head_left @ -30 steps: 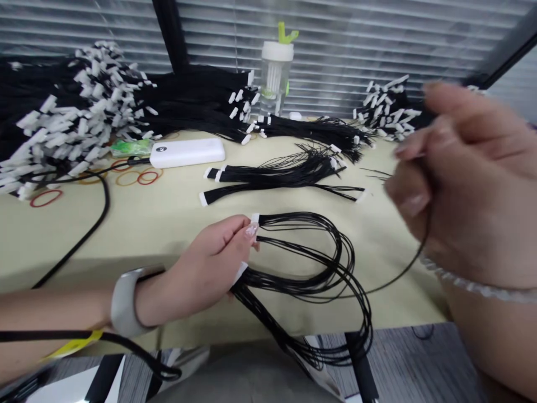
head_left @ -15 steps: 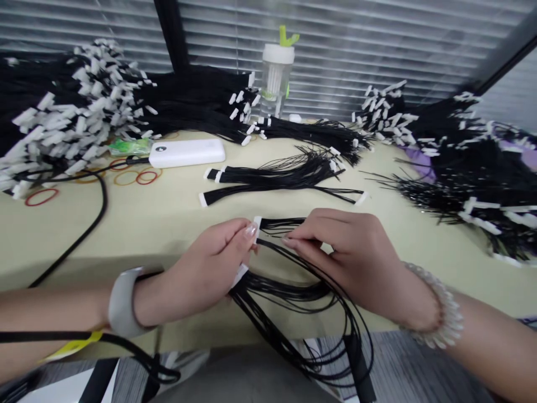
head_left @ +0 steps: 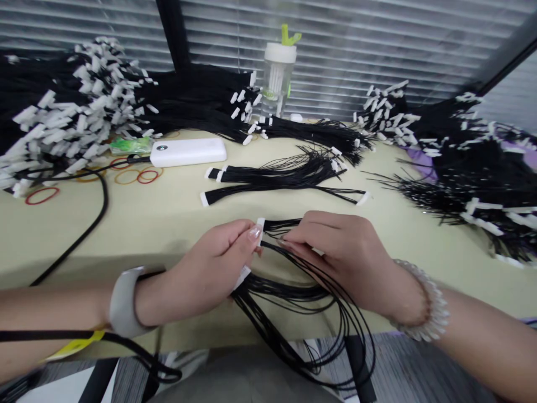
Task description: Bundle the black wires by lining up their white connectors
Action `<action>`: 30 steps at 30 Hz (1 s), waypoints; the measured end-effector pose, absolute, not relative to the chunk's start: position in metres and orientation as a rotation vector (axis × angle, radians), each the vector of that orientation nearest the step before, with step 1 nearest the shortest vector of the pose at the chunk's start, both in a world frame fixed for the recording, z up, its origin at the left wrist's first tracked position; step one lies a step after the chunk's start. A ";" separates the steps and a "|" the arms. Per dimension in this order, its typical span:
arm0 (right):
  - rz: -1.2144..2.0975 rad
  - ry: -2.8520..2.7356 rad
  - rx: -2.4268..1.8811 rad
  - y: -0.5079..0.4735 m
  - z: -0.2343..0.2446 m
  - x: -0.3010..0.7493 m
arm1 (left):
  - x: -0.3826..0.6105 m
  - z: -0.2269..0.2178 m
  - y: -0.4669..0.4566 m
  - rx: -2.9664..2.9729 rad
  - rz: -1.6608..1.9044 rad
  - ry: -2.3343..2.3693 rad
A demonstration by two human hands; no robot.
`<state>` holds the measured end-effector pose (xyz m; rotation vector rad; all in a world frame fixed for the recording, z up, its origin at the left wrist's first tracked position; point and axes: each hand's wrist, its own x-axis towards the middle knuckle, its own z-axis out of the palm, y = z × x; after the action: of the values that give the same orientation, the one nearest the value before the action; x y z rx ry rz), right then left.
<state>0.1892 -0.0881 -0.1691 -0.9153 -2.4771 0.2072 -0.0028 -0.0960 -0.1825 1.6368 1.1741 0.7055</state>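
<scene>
My left hand [head_left: 222, 254] is closed, pinching a white connector [head_left: 260, 226] between thumb and finger. A second white connector [head_left: 242, 277] sticks out below, in the palm of the same hand. Black wires [head_left: 289, 341] run from both connectors and loop down past the table's front edge. To the right, my right hand [head_left: 335, 246] is closed in a pinch at the thin black wires, close to the upper connector. Its fingertips seem to hold a wire; the wire's end is too small to make out.
Finished-looking wire harnesses [head_left: 268, 187] lie just beyond my hands. Behind them are a white power bank [head_left: 188, 152], rubber bands [head_left: 146, 177] and a clear bottle [head_left: 279, 78]. Large heaps of wires with white connectors [head_left: 92, 112] stand left and right. A black cable [head_left: 100, 212] crosses the left side.
My right hand has shifted slightly left and down, nearer the upper connector. The left hand keeps its grip, and the view has shifted a little.
</scene>
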 end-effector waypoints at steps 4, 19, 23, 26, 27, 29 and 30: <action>0.141 -2.500 -0.923 -0.089 -0.170 0.190 | -0.002 -0.181 -0.095 1.662 0.700 1.174; 0.024 -2.592 -0.922 -0.088 -0.167 0.185 | -0.002 -0.181 -0.095 1.779 0.661 1.171; 0.048 -2.485 -0.979 -0.087 -0.162 0.186 | -0.003 -0.182 -0.094 1.631 0.772 1.250; -0.098 -2.323 -0.992 -0.091 -0.153 0.188 | -0.002 -0.183 -0.094 1.480 0.815 1.285; -0.164 -2.271 -0.997 -0.093 -0.150 0.190 | -0.002 -0.183 -0.094 1.438 0.830 1.288; -0.236 -2.242 -1.034 -0.097 -0.145 0.193 | -0.001 -0.183 -0.094 1.382 0.853 1.286; -0.207 -2.285 -1.066 -0.098 -0.144 0.194 | -0.001 -0.183 -0.094 1.368 0.862 1.282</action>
<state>0.1942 -0.0984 -0.1438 -1.0656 -2.2848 -0.2072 -0.0011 -0.0941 -0.1829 1.3685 1.2820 0.8619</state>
